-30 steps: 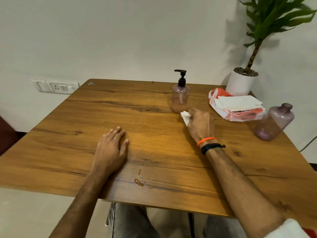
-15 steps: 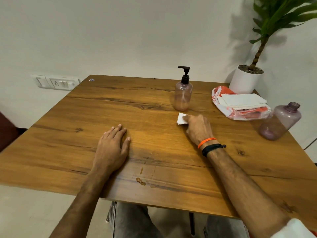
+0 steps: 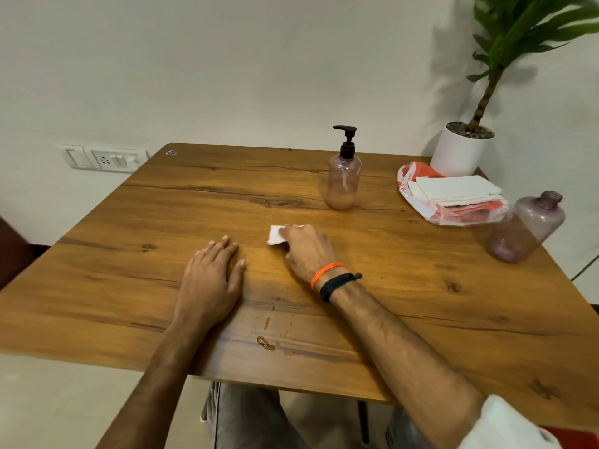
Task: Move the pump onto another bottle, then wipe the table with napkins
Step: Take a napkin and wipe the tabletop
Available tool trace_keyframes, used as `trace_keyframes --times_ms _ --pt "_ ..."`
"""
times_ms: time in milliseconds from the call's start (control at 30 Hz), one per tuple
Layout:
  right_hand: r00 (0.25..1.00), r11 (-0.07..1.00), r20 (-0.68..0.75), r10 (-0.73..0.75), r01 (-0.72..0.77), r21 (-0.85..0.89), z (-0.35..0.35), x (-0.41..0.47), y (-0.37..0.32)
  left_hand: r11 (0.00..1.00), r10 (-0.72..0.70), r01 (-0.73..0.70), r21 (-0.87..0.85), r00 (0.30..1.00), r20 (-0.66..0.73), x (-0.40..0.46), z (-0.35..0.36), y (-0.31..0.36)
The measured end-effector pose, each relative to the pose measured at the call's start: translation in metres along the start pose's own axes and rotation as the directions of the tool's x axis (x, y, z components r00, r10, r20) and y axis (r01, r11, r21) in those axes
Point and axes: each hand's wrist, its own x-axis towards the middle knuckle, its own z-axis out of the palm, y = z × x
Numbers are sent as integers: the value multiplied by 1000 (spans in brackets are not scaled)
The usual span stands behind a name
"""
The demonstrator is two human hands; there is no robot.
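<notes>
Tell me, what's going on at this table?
A person is wiping a wooden table. The right hand presses a white napkin on the wood, while the left hand lies flat beside it. The pump sits on one bottle at the back; an open bottle stands at the right beside a pack of napkins. A few spilled drops near the front edge are not yet wiped.

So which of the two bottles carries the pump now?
The smaller bottle at the table's far middle, with the black pump on top. The larger purple bottle at the right stands with an open neck.
</notes>
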Motion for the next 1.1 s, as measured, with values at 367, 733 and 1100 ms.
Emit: trace_keyframes --times_ms 367,733,1100 --pt "989 983 -74 131 -120 142 -20 47 63 1000 26 -26 -2 1000 1 1 2 -4" --pt "938 940 145 -313 285 185 4 -25 24 1000 0 0 15 1000 -7 0 3 -2" --pt "987 926 -153 53 9 378 -48 -47 58 999 37 -37 -4 999 27 -15 -1 -3"
